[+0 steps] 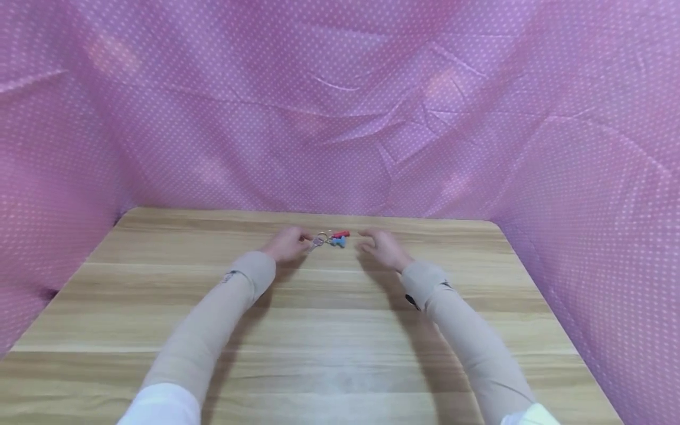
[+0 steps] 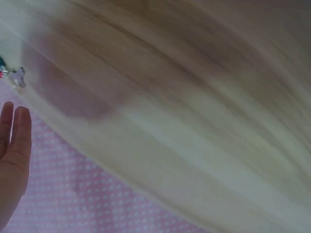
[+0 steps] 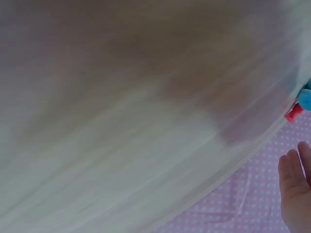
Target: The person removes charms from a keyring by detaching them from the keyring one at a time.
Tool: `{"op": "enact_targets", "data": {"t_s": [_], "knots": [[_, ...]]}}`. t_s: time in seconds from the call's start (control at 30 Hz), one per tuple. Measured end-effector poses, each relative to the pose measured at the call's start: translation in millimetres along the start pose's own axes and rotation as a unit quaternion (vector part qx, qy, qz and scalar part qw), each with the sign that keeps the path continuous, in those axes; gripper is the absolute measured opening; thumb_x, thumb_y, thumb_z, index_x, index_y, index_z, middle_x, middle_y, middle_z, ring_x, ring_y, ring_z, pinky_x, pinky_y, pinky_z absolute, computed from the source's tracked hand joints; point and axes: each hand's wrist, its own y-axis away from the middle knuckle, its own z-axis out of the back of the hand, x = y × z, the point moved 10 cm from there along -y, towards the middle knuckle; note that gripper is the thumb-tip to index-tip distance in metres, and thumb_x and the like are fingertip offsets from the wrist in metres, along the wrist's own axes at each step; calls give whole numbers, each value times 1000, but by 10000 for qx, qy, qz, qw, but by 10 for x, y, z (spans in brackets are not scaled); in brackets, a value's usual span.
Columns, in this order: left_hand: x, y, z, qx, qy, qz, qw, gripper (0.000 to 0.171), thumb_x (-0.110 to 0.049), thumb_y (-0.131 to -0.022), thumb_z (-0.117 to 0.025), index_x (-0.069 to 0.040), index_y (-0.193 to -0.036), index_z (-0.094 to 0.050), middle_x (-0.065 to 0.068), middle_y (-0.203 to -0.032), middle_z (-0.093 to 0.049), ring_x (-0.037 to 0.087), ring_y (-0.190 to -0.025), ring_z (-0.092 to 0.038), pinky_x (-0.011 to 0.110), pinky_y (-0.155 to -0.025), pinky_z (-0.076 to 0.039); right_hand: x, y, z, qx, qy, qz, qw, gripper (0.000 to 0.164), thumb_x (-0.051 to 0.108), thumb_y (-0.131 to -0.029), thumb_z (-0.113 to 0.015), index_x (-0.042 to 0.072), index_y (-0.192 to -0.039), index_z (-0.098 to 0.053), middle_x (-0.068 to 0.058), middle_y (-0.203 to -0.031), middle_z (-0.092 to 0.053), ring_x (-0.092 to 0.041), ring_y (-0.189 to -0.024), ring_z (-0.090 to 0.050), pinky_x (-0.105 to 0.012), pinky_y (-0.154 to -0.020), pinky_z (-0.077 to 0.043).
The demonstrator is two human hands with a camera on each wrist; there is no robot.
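This looks like a screened-off booth — pink dotted cloth (image 1: 319, 159) encloses three sides of a wood-grain table (image 1: 329, 319). The room beyond is hidden.

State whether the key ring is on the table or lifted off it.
On the table: the key ring rests there between the left hand and right hand, visible fingers apart from it in both wrist views.

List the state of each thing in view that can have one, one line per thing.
Metal ring, lying on the wooden table
Silver piece, at the ring's left side
Red piece, at the ring's right side
Blue piece, beside the red piece, nearer the person
Left hand, fingers extended by the silver piece; contact unclear
Right hand, fingers extended, holding nothing
Pink dotted cloth, hung and creased
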Motion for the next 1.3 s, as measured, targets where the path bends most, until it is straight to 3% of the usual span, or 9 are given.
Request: {"op": "enact_targets", "data": {"t_s": [0.2,0.37,0.47,0.63,0.8,0.97,1.07,1.2,1.3], "knots": [[143,-166,-56,-326,120,601,9976,28,-13,-82,-66,-3,-107,-65,13,-104,-67,25,-97,-60,37,-92,-48,14,-277,-160,252,-876,-581,9941,45,16,-89,-60,2,-130,-48,-15,-135,-48,-30,-127,-43,-42,-107,-35],[242,-239,-132,-614,679,877,9919,26,-15,-74,-74,-6,-98,-68,10,-101,-67,24,-96,-59,36,-92,-47,-45,-383,-367,482,-2164,-1295,9665,54,13,-86,-64,4,-135,-42,-14,-134,-50,-27,-126,-45,-36,-105,-39],[272,-264,-157,-773,824,950,9890,30,-18,-72,-77,-6,-98,-68,9,-101,-67,24,-96,-59,36,-92,-46,-19,-432,-486,629,-2694,-1341,9516,57,9,-84,-64,0,-135,-39,-15,-123,-57,-26,-114,-55,-32,-96,-48],[278,-292,-151,-961,714,880,9889,29,-16,-73,-76,-6,-98,-69,8,-94,-68,23,-88,-60,35,-86,-49,-23,-495,-574,610,-2544,-1244,9571,38,6,-81,-67,1,-117,-58,-11,-103,-65,-22,-92,-61,-28,-83,-53],[246,-304,-138,-970,487,668,9918,15,-10,-74,-73,-7,-89,-70,6,-86,-68,20,-81,-59,32,-80,-50,-116,-489,-574,433,-2433,-1369,9593,42,8,-77,-71,3,-118,-59,-10,-109,-64,-22,-100,-59,-32,-92,-49],[160,-314,-162,-695,-29,281,9972,11,-10,-79,-70,-8,-89,-70,5,-90,-69,19,-84,-61,31,-82,-51,-176,-461,-578,536,-2423,-1575,9558,48,10,-76,-73,4,-121,-57,-10,-111,-64,-23,-101,-58,-33,-94,-48],[60,-315,-186,-552,-791,-145,9952,11,-12,-82,-67,-10,-92,-71,4,-90,-70,18,-83,-61,30,-81,-51,-174,-446,-584,639,-2326,-1571,9577,48,8,-77,-72,4,-121,-57,-9,-111,-63,-22,-99,-59,-31,-91,-49],[-127,-285,-214,-542,-2030,-917,9734,11,-14,-85,-63,-9,-91,-70,6,-87,-69,20,-78,-62,31,-75,-53,-128,-452,-574,684,-2107,-1358,9656,44,3,-76,-70,2,-118,-59,-11,-108,-65,-20,-93,-59,-27,-84,-51],[-212,-263,-232,-546,-2563,-1193,9576,12,-13,-86,-61,-6,-90,-69,9,-85,-67,22,-74,-62,31,-70,-54,-87,-466,-563,693,-1935,-1131,9721,36,2,-76,-69,1,-111,-63,-12,-101,-65,-17,-86,-58,-23,-77,-50]]}}
